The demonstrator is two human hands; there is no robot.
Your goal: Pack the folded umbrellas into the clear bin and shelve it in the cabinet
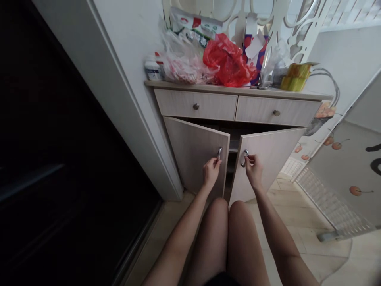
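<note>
A low wooden cabinet [238, 92] stands against the wall, both of its doors swung partly outward. My left hand [211, 171] pinches the metal handle [219, 152] of the left door [193, 153]. My right hand [253, 170] grips the metal ring handle [244, 157] of the right door [269, 159]. Between the doors a dark gap shows a shelf edge inside. My knees are just below the doors, close to their lower edges.
Two shut drawers [196, 104] with round knobs sit above the doors. On top lie a red plastic bag [228, 61], clear bags, a white jar [152, 68] and yellow packets [296, 76]. A dark doorway is at left, a cherry-patterned sliding door [342, 167] at right.
</note>
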